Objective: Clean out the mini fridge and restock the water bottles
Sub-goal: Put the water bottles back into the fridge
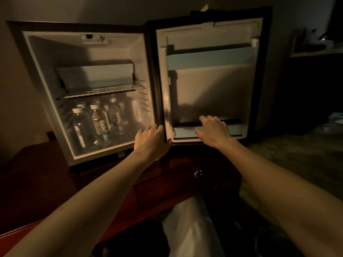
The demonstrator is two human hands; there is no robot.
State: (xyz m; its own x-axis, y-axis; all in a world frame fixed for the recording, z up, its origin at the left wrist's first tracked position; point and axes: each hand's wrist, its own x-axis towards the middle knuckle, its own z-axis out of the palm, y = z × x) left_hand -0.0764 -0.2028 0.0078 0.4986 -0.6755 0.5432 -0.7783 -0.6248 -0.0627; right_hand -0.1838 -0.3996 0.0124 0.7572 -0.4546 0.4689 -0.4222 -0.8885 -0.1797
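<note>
Head view: mini fridge (37, 75) sits on a dark wood cabinet (167, 182), door (213, 86) swung fully open to the right. Left hand (151, 140) grips the hinge-side edge where fridge body meets door, fingers curled over it. Right hand (215, 131) reaches into the lower door rack (235, 129), fingers bent over its rail; can't tell if that grip holds anything.

Step, my read: checking or wiping the door rack, so the clean-out phase, with restock at least partly done.

Count: water bottles (100, 125) standing on the fridge floor at back left, at least three clear, maybe one or two more behind, too dark to be sure. One wire shelf (104, 91) above them, one flat tray-like piece on it. Two door racks, upper one (211, 58) looks bare.

Next move likely needs the right hand to clear the rack before the door can be closed. White bag (189, 230) lies below, near the person.
</note>
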